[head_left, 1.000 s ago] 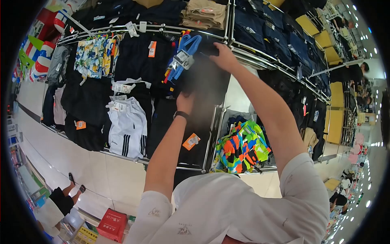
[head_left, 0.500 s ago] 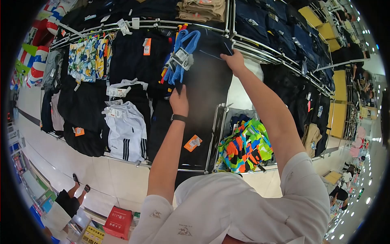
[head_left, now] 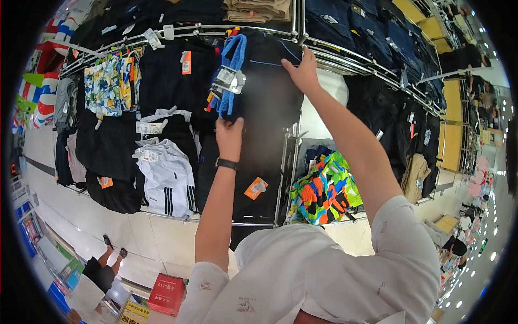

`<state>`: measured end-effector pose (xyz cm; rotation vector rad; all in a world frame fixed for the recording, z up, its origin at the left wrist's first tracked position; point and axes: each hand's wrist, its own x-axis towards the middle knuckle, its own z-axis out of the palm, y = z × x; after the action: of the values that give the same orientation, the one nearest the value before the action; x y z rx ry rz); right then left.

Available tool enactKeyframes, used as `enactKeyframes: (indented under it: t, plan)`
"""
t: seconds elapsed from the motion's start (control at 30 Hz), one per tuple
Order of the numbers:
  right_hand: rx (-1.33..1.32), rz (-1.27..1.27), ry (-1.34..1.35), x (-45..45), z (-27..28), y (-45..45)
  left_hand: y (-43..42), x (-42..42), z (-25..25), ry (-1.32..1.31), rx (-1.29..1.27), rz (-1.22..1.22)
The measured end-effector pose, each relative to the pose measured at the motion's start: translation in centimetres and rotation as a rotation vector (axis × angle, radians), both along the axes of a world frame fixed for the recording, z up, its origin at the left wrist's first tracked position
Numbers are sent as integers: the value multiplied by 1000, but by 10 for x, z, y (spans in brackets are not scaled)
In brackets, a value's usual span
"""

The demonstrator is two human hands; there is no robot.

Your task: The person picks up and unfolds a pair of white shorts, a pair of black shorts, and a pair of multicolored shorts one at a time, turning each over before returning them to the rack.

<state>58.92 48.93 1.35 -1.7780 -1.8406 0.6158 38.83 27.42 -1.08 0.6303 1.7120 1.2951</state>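
Black garment (head_left: 270, 102): in the rack's middle bay, between the two hands, part of it blurred; a blue cord (head_left: 264, 63) crosses its upper end.
Left hand (head_left: 230, 139): at the garment's lower left, thumb and fingers a little apart; whether its grip clamps cloth cannot be told.
Right hand (head_left: 306, 74): at the upper right edge, thumb spread from fingers; whether its grip clamps the edge cannot be told.
Blue band (head_left: 234, 53): tagged, just left of the garment.
Rack (head_left: 345, 60): chrome rails part the clothes into bays.
Near bays: white shorts (head_left: 162, 175) left, bright shorts (head_left: 324, 189) right.
Far bays: tan stack (head_left: 258, 11), dark trousers (head_left: 337, 32) beside it.
Floor (head_left: 145, 232): pale tiles; lower left, a red box (head_left: 166, 294) near another person (head_left: 91, 286).
Ceiling: small lights (head_left: 486, 227) along the right.
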Motion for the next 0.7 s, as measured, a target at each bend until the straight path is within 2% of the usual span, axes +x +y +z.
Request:
enactKeyframes:
  t: [0.07, 0.13, 0.2, 0.27, 0.33, 0.4, 0.5, 0.53, 0.6, 0.63, 0.67, 0.7]
  plan:
    - [218, 99, 1, 10, 2, -28, -11, 0, 8, 113, 185, 138]
    - [116, 96, 73, 18, -2, -68, -14, 0, 24, 122, 175, 144]
    - [7, 77, 146, 12, -37, -96, -13, 9, 35, 548, 237, 27]
    - [5, 85, 109, -12, -52, -112, 1, 14, 44, 500, 221, -66]
    - [-2, 31, 233, -38, -23, -113, 17, 2, 23, 761, 240, -89]
    - [-42, -34, 105, -51, -5, -108, 27, -13, 17, 829, 263, -103]
    - [-169, 31, -6, -33, -3, -108, 22, -22, 20, 800, 216, -162]
    - [-183, 67, -61, -25, 12, -113, 16, -24, 18, 887, 194, -187]
    - [-148, 119, -37, -13, 4, -124, 1, -24, 16, 972, 184, -195]
    - [-99, 158, -97, -8, 4, -136, -8, -15, 26, 783, 144, -126]
    - [-74, 188, -39, 1, 3, -153, -21, -9, 36, 597, 98, -60]
    - [-55, 222, -50, 13, 10, -174, -37, -6, 35, 609, 65, -31]
